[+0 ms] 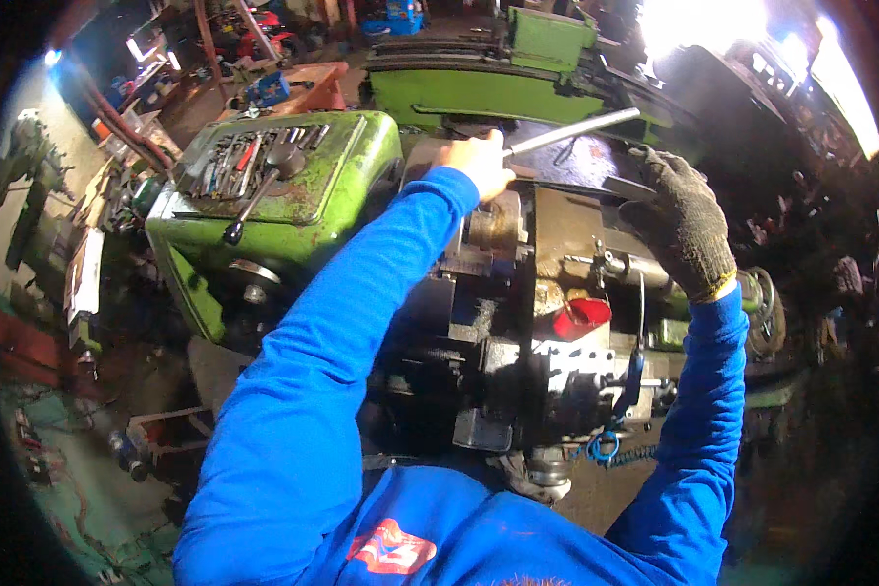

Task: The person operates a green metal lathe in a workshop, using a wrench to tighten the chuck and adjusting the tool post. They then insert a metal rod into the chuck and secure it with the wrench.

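Observation:
My left hand (477,164), bare, reaches over the lathe's chuck (494,227) with its fingers closed. A long pale metal bar (581,131) runs from this hand to the upper right; its near end is hidden by the fingers. My right hand (689,220) wears a dark, dirty knitted glove and is raised above the tailstock (647,271). Between its fingers and thumb a flat grey metal piece (629,188) sticks out to the left. The glove hides the rest of that piece.
Hand tools (232,164) lie on the green headstock (347,171), beside a ball-ended lever (254,207). In front of the tailstock sits a red cup (582,318), near the lathe carriage (566,366). Another green machine (459,96) stands behind.

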A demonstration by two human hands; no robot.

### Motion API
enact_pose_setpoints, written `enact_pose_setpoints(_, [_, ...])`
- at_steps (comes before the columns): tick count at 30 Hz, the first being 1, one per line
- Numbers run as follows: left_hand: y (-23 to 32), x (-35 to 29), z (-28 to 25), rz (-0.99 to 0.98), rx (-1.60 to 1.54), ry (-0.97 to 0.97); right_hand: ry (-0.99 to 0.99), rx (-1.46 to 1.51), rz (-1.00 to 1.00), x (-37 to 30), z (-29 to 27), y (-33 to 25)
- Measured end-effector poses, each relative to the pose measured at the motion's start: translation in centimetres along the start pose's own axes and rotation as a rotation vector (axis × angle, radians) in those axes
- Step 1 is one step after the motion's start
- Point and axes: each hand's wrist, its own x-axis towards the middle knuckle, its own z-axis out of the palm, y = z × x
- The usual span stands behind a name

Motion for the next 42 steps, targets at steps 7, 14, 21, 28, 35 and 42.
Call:
enact_pose_setpoints(7, [-0.3,1.4,2.1,0.188,0.166,0.200,-0.218,-0.148,-0.001,-2.1,-6.6,-5.7])
enact_pose_setpoints(14, [-0.7,-0.8,2.3,0.307,0.146,0.305,-0.281,-0.238,0.036,-2.8,-9.6,-8.8])
enact_pose_setpoints(21, [-1.4,-3.8,1.6,0.219,0.168,0.386,-0.314,-0.259,-0.093,-1.3,-5.5,-2.3])
enact_pose_setpoints(28, [-0.4,-3.1,0.0,0.009,0.198,0.199,-0.461,-0.331,-0.001,3.8,2.9,6.1])
enact_pose_setpoints(35, [-1.1,-3.3,0.0,-0.146,0.317,0.236,-0.358,-0.109,0.014,8.3,11.7,14.8])
enact_pose_setpoints(42, [-0.4,-2.4,0.1,-0.186,0.433,0.217,-0.318,-0.019,-0.119,11.5,19.0,23.5])
